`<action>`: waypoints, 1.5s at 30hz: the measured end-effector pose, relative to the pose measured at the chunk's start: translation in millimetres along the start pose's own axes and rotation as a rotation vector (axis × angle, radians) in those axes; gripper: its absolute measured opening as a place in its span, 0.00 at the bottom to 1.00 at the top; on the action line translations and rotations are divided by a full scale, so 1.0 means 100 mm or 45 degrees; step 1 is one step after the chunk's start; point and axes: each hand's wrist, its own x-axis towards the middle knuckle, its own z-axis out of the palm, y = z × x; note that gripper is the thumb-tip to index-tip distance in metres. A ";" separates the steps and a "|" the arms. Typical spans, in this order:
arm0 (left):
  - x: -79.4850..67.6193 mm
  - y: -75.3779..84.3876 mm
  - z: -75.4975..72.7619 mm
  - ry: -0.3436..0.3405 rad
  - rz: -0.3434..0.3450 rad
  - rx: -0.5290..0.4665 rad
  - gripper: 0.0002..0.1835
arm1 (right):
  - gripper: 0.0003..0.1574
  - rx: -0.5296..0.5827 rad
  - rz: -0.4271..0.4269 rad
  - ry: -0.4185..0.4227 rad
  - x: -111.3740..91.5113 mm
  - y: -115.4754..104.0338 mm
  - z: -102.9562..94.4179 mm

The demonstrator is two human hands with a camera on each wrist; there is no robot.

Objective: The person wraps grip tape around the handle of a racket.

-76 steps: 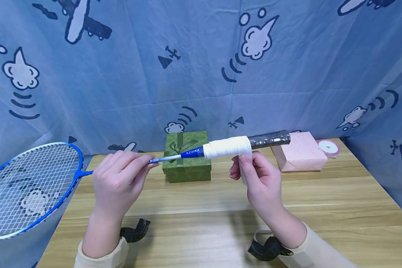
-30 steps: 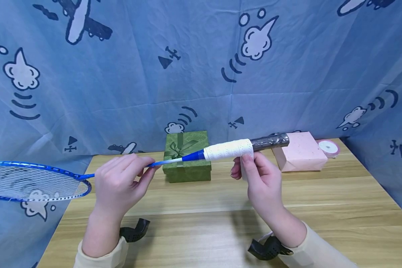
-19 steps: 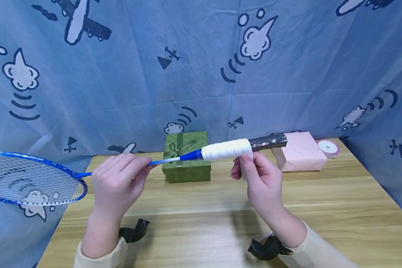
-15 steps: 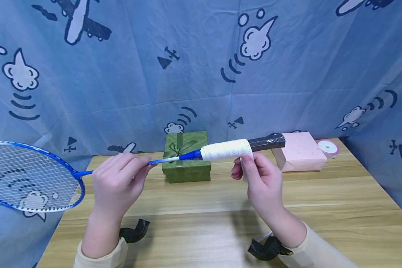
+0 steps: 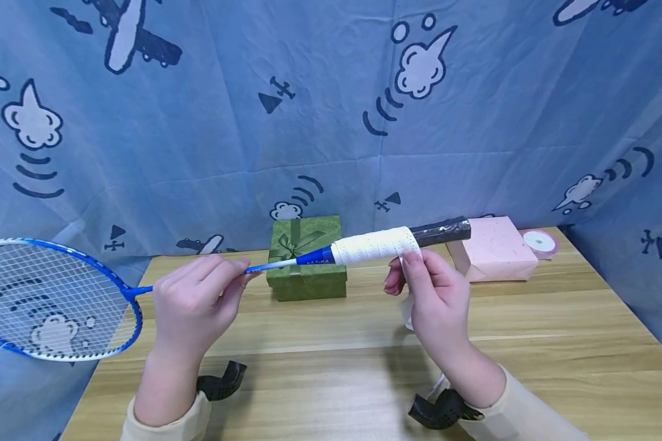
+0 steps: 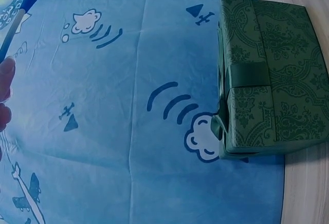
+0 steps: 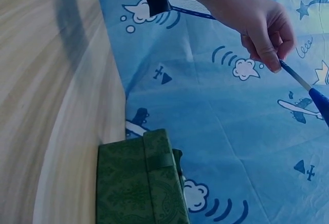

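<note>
Nearest, on the bench [image 5: 320,398] side, pale sleeves [image 5: 168,419] end in smooth cuffs, with black wrist mounts [image 5: 220,382] of hard, perforated plastic beside them; beyond these come the two hands, both well closed. The left hand [image 5: 193,303] pinches the slim shaft of the badminton racket [image 5: 278,264] between thumb and fingers; the right hand [image 5: 440,300] pinches the white tape [image 5: 372,246] just under the handle, a loose length trailing below the fingers.

The racket is held up above the bench, its strung head off to the left and its handle to the right; the step in hand looks like winding the handle — the tape, matte and dotted with small perforations, lies in overlapping bands from the glossy blue cone to about mid-handle, while the black end section [image 5: 441,231], shiny and faceted, is bare. The next move seems to call for rolling the shaft in the left fingertips, with the right drawing the strip taut and slanting it towards the butt — slack there could pucker the bands.

Farther back stand a green box [image 5: 309,285], embossed and ribbon-tied, and a speckled pink box [image 5: 493,251]; beside that, a pink-rimmed disc [image 5: 540,242]; last, a creased blue cloth [image 5: 331,135] with printed planes.
</note>
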 end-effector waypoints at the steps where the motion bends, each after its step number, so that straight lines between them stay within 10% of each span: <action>1: 0.00 0.00 0.00 0.000 0.000 0.004 0.04 | 0.17 -0.003 0.003 -0.005 0.00 0.00 0.00; 17: 0.05 0.04 0.03 0.176 0.002 -0.003 0.16 | 0.12 -0.012 -0.018 -0.033 0.01 0.02 -0.01; 32: 0.06 0.03 0.00 0.124 0.130 -0.017 0.16 | 0.16 -0.011 -0.019 -0.011 0.02 0.03 -0.02; 45: 0.05 0.01 0.01 0.180 0.024 -0.012 0.13 | 0.14 0.018 -0.050 -0.052 0.01 0.03 -0.03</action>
